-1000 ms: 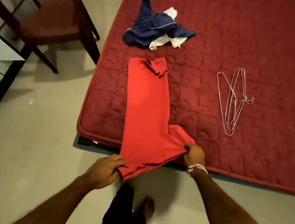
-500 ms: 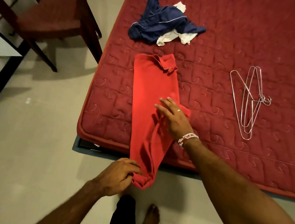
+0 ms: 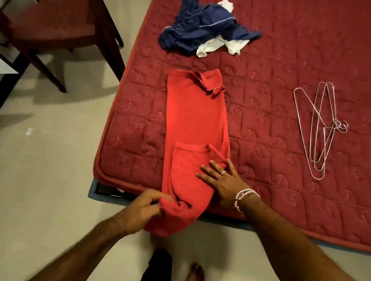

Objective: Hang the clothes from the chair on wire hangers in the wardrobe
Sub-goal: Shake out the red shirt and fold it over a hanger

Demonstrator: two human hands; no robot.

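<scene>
Head: left hand (image 3: 149, 208) pinches red shirt (image 3: 195, 119) hem, right hand (image 3: 223, 184) flat on it. Soft, limp, light; I'd lift by shoulders.

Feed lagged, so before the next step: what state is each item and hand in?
Red shirt: folded lengthwise on the mattress, lower end over the edge.
Left hand: grips the shirt's lower end.
Right hand: flat on the shirt.
Hangers: loose on the mattress, bare.
Blue and white clothes: heaped on the mattress.

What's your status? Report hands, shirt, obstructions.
Left hand grips red shirt at bottom end. Right hand flat on it. Shirt folded lengthwise on mattress, wire hangers apart, untouched. Nothing blocking.
</scene>
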